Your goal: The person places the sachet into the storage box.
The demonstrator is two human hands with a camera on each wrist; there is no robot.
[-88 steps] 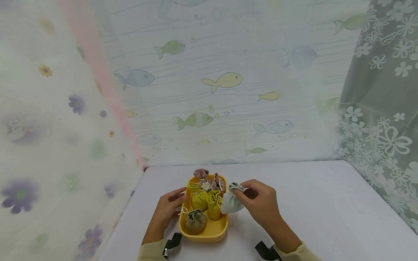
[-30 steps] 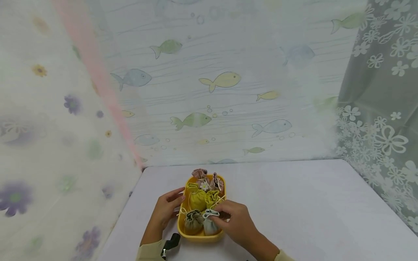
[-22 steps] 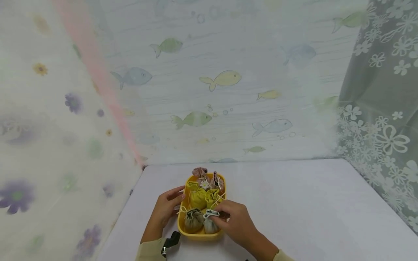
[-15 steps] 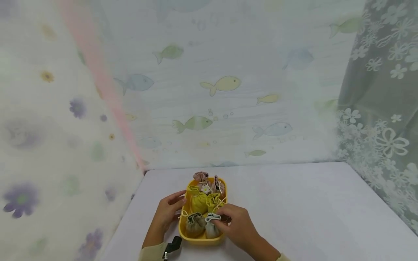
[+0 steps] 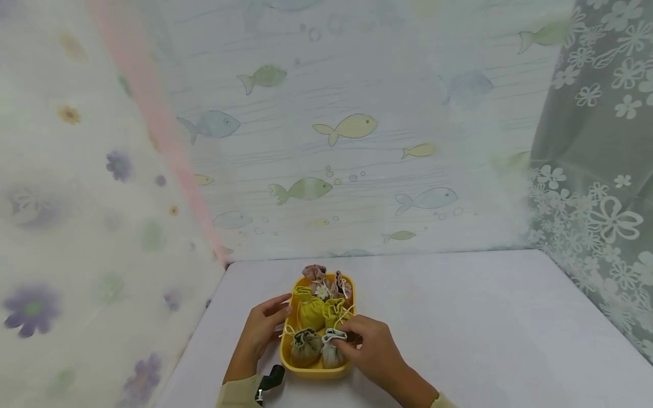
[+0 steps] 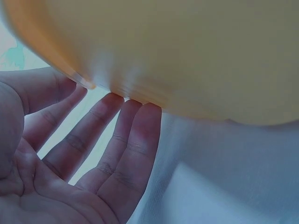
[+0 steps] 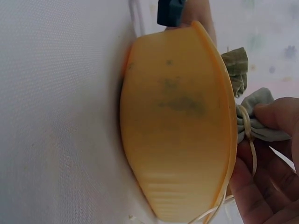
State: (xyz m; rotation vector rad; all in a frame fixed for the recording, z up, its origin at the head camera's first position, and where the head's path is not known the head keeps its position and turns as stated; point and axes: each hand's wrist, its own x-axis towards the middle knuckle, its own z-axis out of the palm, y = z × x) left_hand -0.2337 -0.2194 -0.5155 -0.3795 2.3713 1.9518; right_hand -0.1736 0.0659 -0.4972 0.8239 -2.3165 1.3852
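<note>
In the head view a yellow plastic tub [image 5: 317,373] holds several small drawstring pouches. My right hand [image 5: 374,348] pinches the gathered neck of a pale grey-blue pouch [image 5: 333,356], which sits in the tub's near right corner. Its neck and cord show between thumb and fingers in the right wrist view. Beside it lies an olive-brown pouch [image 5: 306,348]. Behind these are two yellow-green pouches [image 5: 311,313], and at the far end two pinkish pouches [image 5: 340,288], with a white flower near them. My left hand [image 6: 93,163] touches the tub's left side with extended fingertips.
The tub stands on a white-covered table [image 5: 459,317], whose surface extends to the right. A fish-print curtain [image 5: 352,187] hangs behind it, a floral one [image 5: 92,226] at the left. A black wrist mount [image 5: 272,377] sits near the tub's front left.
The right hand has brought the grey-blue pouch from over the tub's right rim down into the near right corner. Over the last second both hands have stayed nearly still.
</note>
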